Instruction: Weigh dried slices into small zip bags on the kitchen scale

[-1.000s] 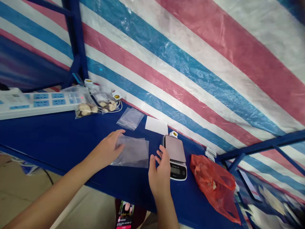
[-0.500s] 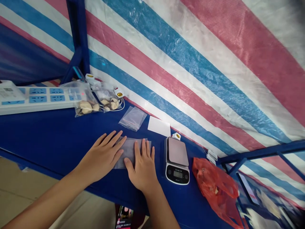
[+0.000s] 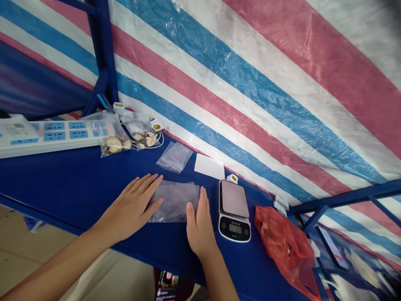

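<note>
A clear plastic bag (image 3: 175, 200) lies flat on the blue table between my hands. My left hand (image 3: 133, 209) rests at the bag's left edge, fingers stretched out and thumb over its corner. At the right edge, my right hand (image 3: 200, 225) stands turned on its side, thumb apart from the straight fingers, holding nothing. Just behind lies a small stack of clear zip bags (image 3: 174, 156), with a white card (image 3: 209, 166) to its right. A kitchen scale (image 3: 234, 211) with a bare metal plate sits right of my right hand; its display is unreadable.
Two clear bags holding pale sliced pieces, one bag (image 3: 114, 144) nearer, lean by a long power strip (image 3: 59, 136) at the left. A red plastic bag (image 3: 288, 251) lies right of the scale. Striped sheeting (image 3: 219, 92) hangs behind the table. A phone-like screen (image 3: 167, 286) shows below the table edge.
My right hand has slid off the plastic bag to its right edge and turned on its side, uncovering the bag. My left hand has barely moved.
</note>
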A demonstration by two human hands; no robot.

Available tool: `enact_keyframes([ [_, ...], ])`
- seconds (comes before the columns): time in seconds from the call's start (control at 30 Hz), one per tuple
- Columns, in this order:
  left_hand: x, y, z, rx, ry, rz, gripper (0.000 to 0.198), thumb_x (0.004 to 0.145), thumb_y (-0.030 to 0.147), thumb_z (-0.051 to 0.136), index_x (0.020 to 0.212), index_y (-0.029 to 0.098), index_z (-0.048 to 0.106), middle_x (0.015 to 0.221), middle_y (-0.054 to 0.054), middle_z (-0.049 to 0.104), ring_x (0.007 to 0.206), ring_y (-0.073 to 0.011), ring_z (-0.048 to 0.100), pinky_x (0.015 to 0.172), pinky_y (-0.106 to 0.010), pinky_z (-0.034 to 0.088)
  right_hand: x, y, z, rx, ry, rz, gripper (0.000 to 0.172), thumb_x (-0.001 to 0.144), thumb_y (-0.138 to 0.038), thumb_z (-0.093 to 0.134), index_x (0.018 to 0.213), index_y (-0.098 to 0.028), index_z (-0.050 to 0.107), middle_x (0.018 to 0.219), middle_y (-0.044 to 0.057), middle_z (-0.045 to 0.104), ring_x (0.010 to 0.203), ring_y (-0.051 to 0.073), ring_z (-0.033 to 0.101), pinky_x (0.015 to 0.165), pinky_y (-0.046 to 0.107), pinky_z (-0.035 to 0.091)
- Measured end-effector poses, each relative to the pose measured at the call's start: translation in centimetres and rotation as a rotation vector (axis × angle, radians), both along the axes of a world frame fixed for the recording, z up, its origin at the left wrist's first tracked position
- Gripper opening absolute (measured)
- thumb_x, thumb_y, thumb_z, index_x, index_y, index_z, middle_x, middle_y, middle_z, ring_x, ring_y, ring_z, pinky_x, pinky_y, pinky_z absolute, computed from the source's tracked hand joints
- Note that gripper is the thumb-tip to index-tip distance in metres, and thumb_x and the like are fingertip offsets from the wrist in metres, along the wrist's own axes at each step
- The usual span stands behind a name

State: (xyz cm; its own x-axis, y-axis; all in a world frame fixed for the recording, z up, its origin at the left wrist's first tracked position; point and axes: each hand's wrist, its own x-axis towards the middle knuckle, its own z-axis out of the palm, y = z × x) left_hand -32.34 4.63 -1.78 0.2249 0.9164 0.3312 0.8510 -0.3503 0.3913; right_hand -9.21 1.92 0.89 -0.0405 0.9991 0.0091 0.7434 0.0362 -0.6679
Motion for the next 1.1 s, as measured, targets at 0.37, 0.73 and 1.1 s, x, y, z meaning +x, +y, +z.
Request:
enact_keyframes([
  [0.37,1.5,2.4,4.9,-0.229,-0.410,0.191,0.047,0.090,0.048,0.046,0.127,0.021,0.056,0.083,0.000,0.067,0.072,-0.0184,0.060,0.074,-0.031,0.048,0.7,-2.8,-1.3,0.106,0.222,-0.174,0.065,0.106,-0.049,0.037,0.159,-0.013,0.029,0.163,0.018,0.037,0.151,0.027,0.036,0.122,0.049,0.034],
  [0.73,2.4,1.0,5.2,-0.191,-0.231,0.416,0.058,0.094,0.053,0.042,0.140,0.017,0.043,0.082,-0.004,0.069,0.072,-0.0248,0.067,0.062,-0.031,0.043,0.7,-2.7,-0.9,0.117,0.156,-0.144,0.063,0.104,-0.048,0.041,0.156,-0.014,0.039,0.159,0.016,0.045,0.147,0.031,0.043,0.116,0.051,0.042],
  [1.1,1.5,0.3,5.8,-0.444,-0.167,0.368,0.083,0.085,0.069,0.049,0.146,0.014,0.037,0.090,-0.009,0.073,0.083,-0.0316,0.071,0.070,-0.038,0.048,0.2,-2.7,-1.1,0.107,0.068,-0.108,0.063,0.104,-0.046,0.040,0.156,-0.011,0.038,0.160,0.019,0.042,0.152,0.033,0.033,0.123,0.057,0.030],
])
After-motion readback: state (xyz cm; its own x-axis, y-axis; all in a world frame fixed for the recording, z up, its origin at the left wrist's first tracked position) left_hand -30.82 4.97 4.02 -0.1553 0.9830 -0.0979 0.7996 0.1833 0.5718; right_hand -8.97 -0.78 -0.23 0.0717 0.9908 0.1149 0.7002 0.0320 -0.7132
